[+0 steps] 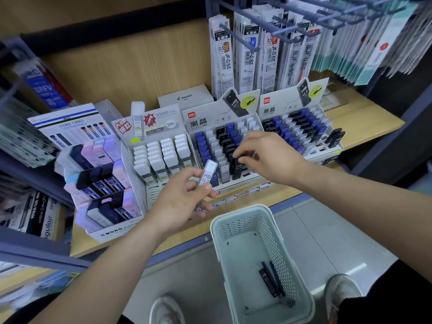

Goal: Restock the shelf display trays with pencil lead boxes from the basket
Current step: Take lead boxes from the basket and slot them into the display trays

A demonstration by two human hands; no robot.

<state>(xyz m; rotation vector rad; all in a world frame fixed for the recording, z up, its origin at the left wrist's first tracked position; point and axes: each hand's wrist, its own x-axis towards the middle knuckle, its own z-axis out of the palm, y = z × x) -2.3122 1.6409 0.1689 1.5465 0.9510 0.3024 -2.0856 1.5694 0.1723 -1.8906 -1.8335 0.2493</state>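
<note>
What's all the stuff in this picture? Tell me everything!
basket: one, pale green, on the floor below the shelf
loose boxes: a few, black and blue, in the basket
middle tray: one, white, holding blue, white and black boxes
right tray: one, white, blue and black boxes
white-box tray: one, left of the middle tray
MONO stand: one, pastel boxes, far left
refill packs: many, white, hanging above
left hand: holds one clear box
right hand: pinches one black box in the middle tray
</note>
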